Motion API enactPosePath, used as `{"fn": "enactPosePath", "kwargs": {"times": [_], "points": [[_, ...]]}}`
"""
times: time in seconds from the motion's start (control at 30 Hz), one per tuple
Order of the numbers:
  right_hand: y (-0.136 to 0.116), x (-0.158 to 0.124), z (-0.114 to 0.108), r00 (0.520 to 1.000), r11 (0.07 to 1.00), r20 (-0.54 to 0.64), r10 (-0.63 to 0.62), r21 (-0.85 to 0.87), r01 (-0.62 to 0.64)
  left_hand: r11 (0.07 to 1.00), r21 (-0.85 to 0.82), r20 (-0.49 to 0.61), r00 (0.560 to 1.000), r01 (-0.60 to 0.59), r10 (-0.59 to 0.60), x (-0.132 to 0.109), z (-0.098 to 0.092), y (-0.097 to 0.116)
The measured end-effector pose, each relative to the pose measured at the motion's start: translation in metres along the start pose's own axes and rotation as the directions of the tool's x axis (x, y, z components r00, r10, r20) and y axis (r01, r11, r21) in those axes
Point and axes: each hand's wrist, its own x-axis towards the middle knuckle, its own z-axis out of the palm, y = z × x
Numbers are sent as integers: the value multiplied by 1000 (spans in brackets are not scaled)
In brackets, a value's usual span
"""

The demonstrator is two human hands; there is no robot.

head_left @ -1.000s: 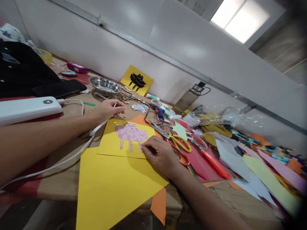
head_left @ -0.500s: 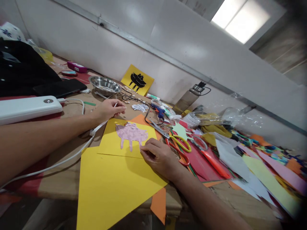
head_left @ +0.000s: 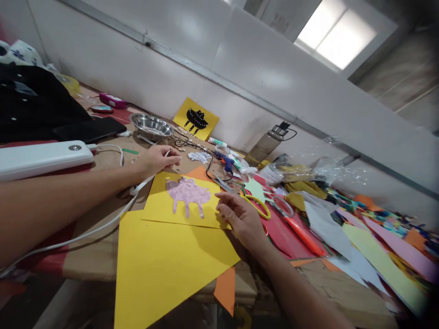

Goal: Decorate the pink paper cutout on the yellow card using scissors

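Big yellow sheet [head_left: 164, 265] hangs over the table edge. Smaller yellow card [head_left: 159, 208] overlaps it and carries the pink cutout [head_left: 188, 193]. Right hand [head_left: 242, 218] half open, empty, at card's right edge near cutout. Left hand [head_left: 156, 161] pinches white strip [head_left: 141, 184].

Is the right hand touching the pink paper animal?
Apart. The head view shows the right hand beside the pink paper animal, with a strip of yellow card between them.
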Motion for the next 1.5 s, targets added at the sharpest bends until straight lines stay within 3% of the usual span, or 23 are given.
{"fn": "enactPosePath", "kwargs": {"times": [0.13,0.3,0.37,0.57,0.77,1.0,1.2,1.33,1.5], "points": [[-13,14,-2,989,992,-133,-62,-115,47,997,61,61,997,-55,52,-6,4,16],[-39,51,18,962,938,-66,-267,-248,243,987,96,148,982,-130,115,-8,7,23],[-42,66,31,955,928,-49,-293,-257,271,990,49,154,981,-130,121,-8,7,24],[-31,100,59,993,989,-9,-115,-91,114,982,-181,117,990,-52,74,-6,2,24],[-21,116,72,982,968,151,-113,242,74,934,-358,103,993,-19,60,-1,-1,24],[-20,117,69,973,965,224,-47,260,-13,857,-515,20,999,-11,26,3,-14,45],[-27,112,60,902,923,414,-121,382,-51,775,-631,-11,1000,-18,14,7,-27,55],[-25,113,60,905,911,412,-107,406,-77,699,-713,-42,999,-48,25,10,-32,52],[-21,116,61,937,915,348,-3,379,-138,634,-771,-56,998,-58,22,11,-34,53]]}}
